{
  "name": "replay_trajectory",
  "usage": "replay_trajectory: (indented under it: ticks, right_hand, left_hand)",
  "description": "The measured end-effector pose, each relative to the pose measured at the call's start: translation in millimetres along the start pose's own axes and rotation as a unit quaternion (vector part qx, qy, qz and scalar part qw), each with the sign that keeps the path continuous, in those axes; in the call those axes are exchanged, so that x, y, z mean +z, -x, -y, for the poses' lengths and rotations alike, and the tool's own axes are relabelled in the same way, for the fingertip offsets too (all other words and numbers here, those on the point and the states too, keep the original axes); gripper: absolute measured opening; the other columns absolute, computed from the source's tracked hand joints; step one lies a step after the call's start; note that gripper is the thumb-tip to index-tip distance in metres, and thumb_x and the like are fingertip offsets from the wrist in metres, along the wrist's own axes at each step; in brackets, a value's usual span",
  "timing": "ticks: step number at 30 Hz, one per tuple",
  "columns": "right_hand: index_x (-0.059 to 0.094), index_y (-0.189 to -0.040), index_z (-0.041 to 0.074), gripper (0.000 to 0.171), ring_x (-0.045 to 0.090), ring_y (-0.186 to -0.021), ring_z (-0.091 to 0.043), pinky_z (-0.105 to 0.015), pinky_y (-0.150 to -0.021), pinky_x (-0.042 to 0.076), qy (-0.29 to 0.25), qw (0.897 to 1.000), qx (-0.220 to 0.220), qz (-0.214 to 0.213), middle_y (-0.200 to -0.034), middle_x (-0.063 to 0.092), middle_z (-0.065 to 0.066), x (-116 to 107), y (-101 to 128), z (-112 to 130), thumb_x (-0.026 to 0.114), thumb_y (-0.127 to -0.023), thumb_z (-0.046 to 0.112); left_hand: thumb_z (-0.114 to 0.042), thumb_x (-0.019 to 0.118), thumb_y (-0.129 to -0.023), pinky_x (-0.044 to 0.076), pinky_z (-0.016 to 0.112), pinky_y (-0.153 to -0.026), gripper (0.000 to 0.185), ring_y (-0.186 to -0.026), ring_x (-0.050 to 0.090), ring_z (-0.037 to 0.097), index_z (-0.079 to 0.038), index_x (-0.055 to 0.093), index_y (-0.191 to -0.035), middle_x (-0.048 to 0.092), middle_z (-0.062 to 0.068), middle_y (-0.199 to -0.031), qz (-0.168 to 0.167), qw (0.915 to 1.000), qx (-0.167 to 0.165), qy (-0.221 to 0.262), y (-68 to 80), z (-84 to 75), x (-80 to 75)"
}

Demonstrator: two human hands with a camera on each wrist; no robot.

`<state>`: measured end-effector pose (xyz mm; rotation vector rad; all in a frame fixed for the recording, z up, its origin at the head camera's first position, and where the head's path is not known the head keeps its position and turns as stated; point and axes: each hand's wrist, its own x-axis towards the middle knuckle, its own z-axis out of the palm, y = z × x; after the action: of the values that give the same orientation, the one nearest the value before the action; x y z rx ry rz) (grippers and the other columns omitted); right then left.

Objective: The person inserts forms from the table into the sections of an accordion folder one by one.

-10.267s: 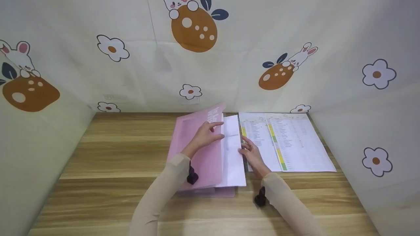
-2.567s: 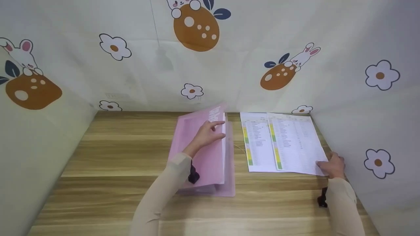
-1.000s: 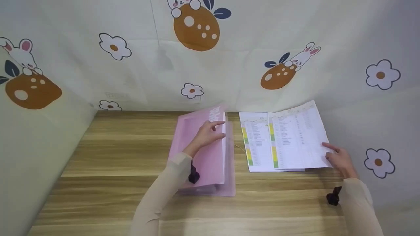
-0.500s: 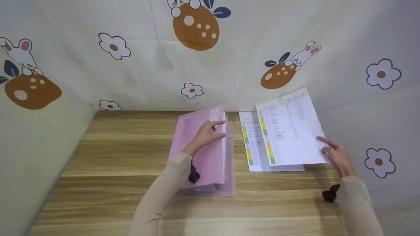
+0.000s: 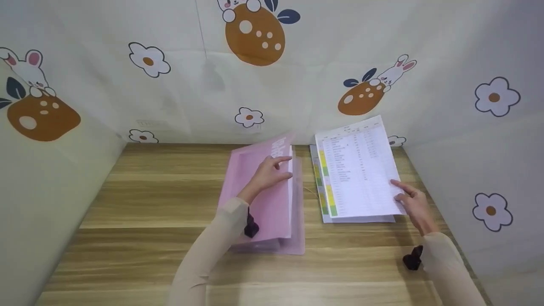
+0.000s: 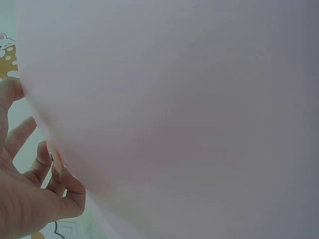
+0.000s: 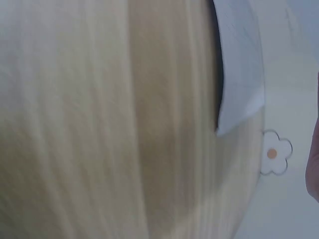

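Observation:
A pink folder (image 5: 255,221) lies left of centre in the head view, its front cover raised at an angle. My left hand (image 5: 267,174) holds this cover by its free edge; in the left wrist view the pink cover (image 6: 174,119) fills most of the picture. White paper (image 5: 290,212) shows as a thin strip inside the folder. My right hand (image 5: 414,204) pinches the right edge of a printed sheet (image 5: 365,178) with a yellow and green column, tilted with its top raised. Beneath it, a second printed sheet (image 5: 319,180) is mostly hidden.
Both lie on a wood-grain table (image 5: 161,199), enclosed by pale cloth walls (image 5: 182,97) with rabbit and flower prints. A thin, light-coloured string (image 5: 310,190) runs between folder and sheets. A black wrist device (image 5: 412,258) sits on the right sleeve, another (image 5: 251,227) on the left.
The right hand has lifted the upper sheet and carried it left over the lower one. Ten seconds ago it was at white paper in the folder. The left hand has stayed on the cover.

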<state>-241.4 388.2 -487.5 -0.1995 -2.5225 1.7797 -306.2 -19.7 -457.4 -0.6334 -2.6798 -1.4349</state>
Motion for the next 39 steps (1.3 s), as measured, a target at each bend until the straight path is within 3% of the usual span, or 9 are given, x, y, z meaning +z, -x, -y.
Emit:
replay_trajectory:
  ticks: [2,4,5,8,18,24,29,39]
  right_hand:
    - [0.044,-0.127,0.000,0.045,0.046,-0.093,-0.006,-0.015,-0.065,0.038,0.002,1.000,0.002,-0.011,-0.133,0.039,-0.011,7.7,0.9,-1.5,0.049,-0.082,0.000]
    - [0.045,-0.126,-0.001,0.045,0.039,-0.111,-0.012,-0.016,-0.082,0.033,-0.007,1.000,0.005,-0.022,-0.133,0.038,-0.011,14.8,1.8,-2.6,0.048,-0.081,-0.002]
    - [0.044,-0.126,-0.002,0.045,0.029,-0.120,-0.014,-0.018,-0.089,0.027,-0.015,1.000,0.005,-0.025,-0.133,0.037,-0.011,18.3,2.1,-3.3,0.048,-0.081,-0.002]
    - [0.045,-0.125,-0.004,0.046,0.024,-0.125,-0.018,-0.026,-0.097,0.020,-0.041,0.998,0.011,-0.039,-0.133,0.037,-0.012,28.9,3.4,-4.7,0.047,-0.079,-0.005]
    - [0.051,-0.123,0.002,0.046,0.025,-0.124,-0.017,-0.034,-0.098,0.020,-0.035,0.996,0.031,-0.080,-0.132,0.040,-0.009,57.1,14.7,-8.7,0.047,-0.078,-0.001]
    - [0.051,-0.122,-0.001,0.045,0.028,-0.120,-0.011,-0.028,-0.092,0.025,-0.064,0.993,0.026,-0.095,-0.130,0.042,-0.009,71.4,21.4,-6.5,0.045,-0.077,-0.007]
    - [0.052,-0.121,-0.001,0.044,0.032,-0.111,-0.012,-0.022,-0.083,0.030,-0.050,0.992,0.023,-0.111,-0.129,0.044,-0.008,80.3,24.5,-7.2,0.046,-0.078,-0.006]
    - [0.056,-0.115,-0.003,0.042,0.031,-0.118,-0.018,-0.035,-0.096,0.023,-0.029,0.989,-0.005,-0.144,-0.124,0.047,-0.013,92.8,29.4,-12.6,0.047,-0.075,-0.008]
  left_hand:
    - [-0.016,0.070,-0.072,0.034,0.029,-0.063,0.048,-0.077,0.043,0.020,-0.009,0.057,-0.118,0.047,0.008,-0.082,-0.002,1.0000,0.001,-0.002,0.0,-0.1,-0.1]
    - [-0.016,0.070,-0.072,0.034,0.029,-0.063,0.048,-0.076,0.043,0.019,-0.009,0.058,-0.118,0.047,0.008,-0.081,-0.005,1.0000,0.002,-0.006,-0.4,-0.3,-0.5]
    - [-0.017,0.070,-0.072,0.034,0.029,-0.062,0.048,-0.076,0.043,0.019,-0.009,0.058,-0.118,0.047,0.008,-0.081,-0.006,0.9999,0.003,-0.009,-0.6,-0.3,-0.7]
    - [-0.017,0.070,-0.072,0.034,0.029,-0.062,0.048,-0.076,0.043,0.019,-0.009,0.058,-0.117,0.048,0.008,-0.081,-0.007,0.9999,0.004,-0.011,-1.2,-0.3,-1.0]
    - [-0.020,0.069,-0.073,0.035,0.030,-0.064,0.048,-0.078,0.044,0.020,-0.010,0.057,-0.119,0.049,0.008,-0.084,0.001,0.9998,-0.009,-0.015,-1.2,-1.3,-1.3]
    - [-0.024,0.069,-0.074,0.036,0.030,-0.065,0.050,-0.080,0.044,0.019,-0.012,0.056,-0.120,0.049,0.007,-0.087,0.005,0.9995,-0.023,-0.019,-1.3,-1.6,-1.2]
    - [-0.021,0.070,-0.074,0.035,0.030,-0.066,0.049,-0.080,0.044,0.020,-0.011,0.057,-0.119,0.049,0.007,-0.086,0.000,0.9996,-0.021,-0.017,-1.5,-1.3,-0.3]
    - [-0.020,0.070,-0.073,0.034,0.029,-0.064,0.048,-0.080,0.043,0.019,-0.014,0.057,-0.120,0.047,0.007,-0.087,0.004,0.9991,-0.043,-0.001,0.5,-2.3,0.3]
